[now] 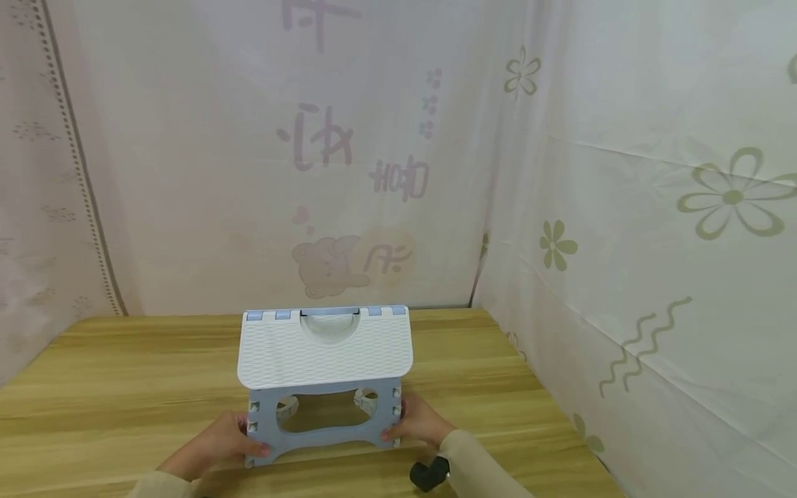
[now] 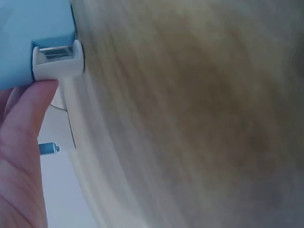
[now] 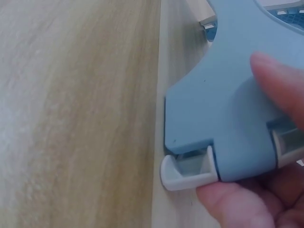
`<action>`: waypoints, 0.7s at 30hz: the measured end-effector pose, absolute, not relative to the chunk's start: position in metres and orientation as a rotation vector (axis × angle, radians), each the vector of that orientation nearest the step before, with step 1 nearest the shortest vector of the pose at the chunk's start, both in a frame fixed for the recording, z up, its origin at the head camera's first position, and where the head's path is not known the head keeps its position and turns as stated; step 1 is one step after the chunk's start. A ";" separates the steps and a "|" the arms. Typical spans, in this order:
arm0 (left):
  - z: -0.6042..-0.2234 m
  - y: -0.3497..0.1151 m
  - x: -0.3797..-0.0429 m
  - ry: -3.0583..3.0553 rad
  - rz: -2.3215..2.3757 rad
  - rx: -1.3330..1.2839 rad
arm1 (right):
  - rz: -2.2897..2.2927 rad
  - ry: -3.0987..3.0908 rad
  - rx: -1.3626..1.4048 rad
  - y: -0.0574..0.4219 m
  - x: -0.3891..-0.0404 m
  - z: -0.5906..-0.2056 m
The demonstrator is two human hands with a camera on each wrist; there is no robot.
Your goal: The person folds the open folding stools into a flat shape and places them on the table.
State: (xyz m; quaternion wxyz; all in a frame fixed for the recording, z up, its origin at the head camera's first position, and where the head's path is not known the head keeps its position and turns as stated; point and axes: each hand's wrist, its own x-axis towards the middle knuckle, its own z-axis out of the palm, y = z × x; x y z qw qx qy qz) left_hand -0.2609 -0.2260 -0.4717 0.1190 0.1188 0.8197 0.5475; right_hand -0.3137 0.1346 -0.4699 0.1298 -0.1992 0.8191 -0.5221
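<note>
A folding step stool [image 1: 326, 353] stands unfolded on the wooden table, its white textured top facing up and tilted toward the head camera. Below the top is a light blue leg panel [image 1: 330, 439] with a wide cut-out and white hinge pieces along its sides. My left hand [image 1: 221, 443] grips the panel's lower left edge, thumb on the front face. At the lower right edge my right hand [image 1: 423, 420] grips the same panel, its thumb [image 3: 280, 85] on the blue face and its other fingers curled behind. In the left wrist view, a white hinge piece [image 2: 59, 61] sits against my fingertip.
The wooden table [image 1: 486, 387] stretches around the stool on both sides. A pale printed curtain [image 1: 205, 173] hangs behind it, and another patterned sheet [image 1: 654, 207] closes off the right side. A black device [image 1: 429, 474] sits at my right wrist.
</note>
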 end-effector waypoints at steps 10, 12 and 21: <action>-0.472 -0.229 -0.259 2.406 1.584 0.307 | -1.551 2.329 -0.601 0.132 -0.314 -0.472; -0.473 -0.231 -0.257 2.407 1.579 0.314 | -1.544 2.334 -0.609 0.130 -0.314 -0.472; -0.479 -0.234 -0.253 2.394 1.598 0.350 | -1.568 2.300 -0.615 0.127 -0.312 -0.473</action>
